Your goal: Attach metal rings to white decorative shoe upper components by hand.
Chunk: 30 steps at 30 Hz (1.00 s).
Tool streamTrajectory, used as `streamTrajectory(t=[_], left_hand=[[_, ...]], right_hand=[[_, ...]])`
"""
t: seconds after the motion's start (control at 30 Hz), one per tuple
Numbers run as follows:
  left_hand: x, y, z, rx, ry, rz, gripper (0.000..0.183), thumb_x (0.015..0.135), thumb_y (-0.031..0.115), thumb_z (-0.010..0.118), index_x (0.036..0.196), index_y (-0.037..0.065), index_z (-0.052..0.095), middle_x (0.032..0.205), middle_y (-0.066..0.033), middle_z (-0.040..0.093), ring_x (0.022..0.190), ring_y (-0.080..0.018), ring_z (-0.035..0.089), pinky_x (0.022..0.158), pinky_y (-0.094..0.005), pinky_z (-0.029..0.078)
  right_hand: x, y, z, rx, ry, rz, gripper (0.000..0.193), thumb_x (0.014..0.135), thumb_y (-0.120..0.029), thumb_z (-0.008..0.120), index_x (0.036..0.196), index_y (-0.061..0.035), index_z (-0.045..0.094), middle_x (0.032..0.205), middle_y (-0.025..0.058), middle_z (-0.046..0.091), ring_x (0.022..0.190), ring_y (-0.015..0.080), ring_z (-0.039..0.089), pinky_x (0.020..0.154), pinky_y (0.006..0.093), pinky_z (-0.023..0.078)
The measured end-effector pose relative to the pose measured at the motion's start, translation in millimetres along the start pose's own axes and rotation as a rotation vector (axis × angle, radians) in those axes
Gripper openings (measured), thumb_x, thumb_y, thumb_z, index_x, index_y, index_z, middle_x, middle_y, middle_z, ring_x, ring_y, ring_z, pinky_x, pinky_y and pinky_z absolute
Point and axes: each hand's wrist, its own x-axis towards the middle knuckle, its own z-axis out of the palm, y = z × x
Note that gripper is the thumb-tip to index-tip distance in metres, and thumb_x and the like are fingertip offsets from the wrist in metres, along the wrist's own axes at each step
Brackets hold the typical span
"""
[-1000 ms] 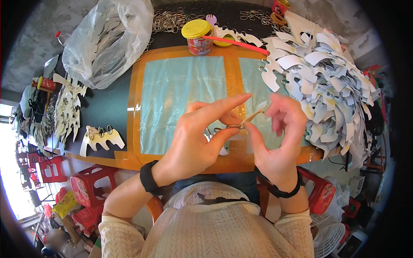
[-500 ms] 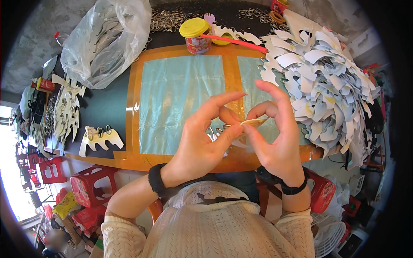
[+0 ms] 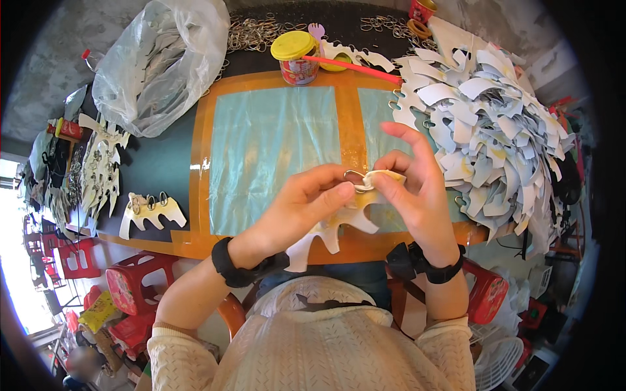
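Note:
My left hand (image 3: 306,205) and my right hand (image 3: 411,189) meet above the near edge of the table. Together they hold a white paper cutout (image 3: 332,228) with several leg-like tabs hanging down. Both thumbs and forefingers pinch its top end, where a small metal ring (image 3: 355,176) sits. The right index finger sticks up, away from the cutout. Both wrists wear black bands.
A teal mat with orange tape borders (image 3: 274,150) covers the table. A big heap of white cutouts (image 3: 495,130) lies right, a clear plastic bag (image 3: 156,58) far left, a yellow-lidded jar (image 3: 297,55) at the back, finished cutouts (image 3: 150,212) left, metal rings (image 3: 254,32) behind.
Both hands have shifted slightly right and lower while working the ring at the cutout's top. The right index finger has lifted off and now points up.

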Motion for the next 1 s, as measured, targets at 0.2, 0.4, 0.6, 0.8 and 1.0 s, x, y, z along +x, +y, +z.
streamTrajectory(t=[0.2,0.4,0.6,0.8,1.0], left_hand=[[0,0,-8,0.084,0.018,-0.145,0.03,0.095,0.026,0.056,0.107,0.0,0.064,0.088,-0.0006,0.063,0.081,-0.0053,0.055,0.072,-0.0219,0.045],[0,3,-9,0.103,0.068,-0.121,0.026,0.094,0.023,0.057,0.094,-0.002,0.065,0.081,0.0002,0.062,0.073,-0.0034,0.053,0.063,-0.0208,0.043],[0,0,0,0.268,0.148,-0.111,0.021,0.091,0.017,0.059,0.091,-0.004,0.064,0.072,-0.0031,0.063,0.064,-0.0078,0.057,0.058,-0.0256,0.045],[-1,7,7,0.478,0.178,0.003,0.017,0.086,0.011,0.061,0.092,-0.004,0.064,0.073,-0.0116,0.065,0.063,-0.0124,0.06,0.06,-0.0282,0.048],[1,-2,4,0.299,0.23,0.0,0.018,0.088,0.013,0.06,0.093,-0.003,0.063,0.073,-0.0102,0.064,0.061,-0.0144,0.061,0.056,-0.0276,0.048]], right_hand=[[3,7,-10,0.238,-0.127,0.159,0.047,0.089,-0.007,0.058,0.132,-0.0055,0.038,0.094,0.0036,0.058,0.087,0.0097,0.055,0.079,0.0227,0.041],[6,0,-16,0.441,-0.069,0.216,0.04,0.089,-0.011,0.06,0.127,-0.008,0.046,0.096,0.0022,0.058,0.091,0.0101,0.053,0.083,0.026,0.038],[-5,-7,6,-0.896,0.03,-0.559,0.044,0.074,-0.005,0.067,0.116,-0.0115,0.056,0.083,-0.0017,0.057,0.076,0.0143,0.053,0.068,0.0317,0.033],[-8,-8,13,-1.232,-0.054,-0.684,0.047,0.071,-0.002,0.065,0.115,-0.0131,0.056,0.076,-0.0037,0.054,0.067,0.0135,0.049,0.063,0.0324,0.028],[-6,6,4,-0.82,0.08,-0.597,0.053,0.067,0.0,0.07,0.117,-0.012,0.055,0.078,-0.0041,0.056,0.066,0.0114,0.054,0.066,0.0307,0.03]])
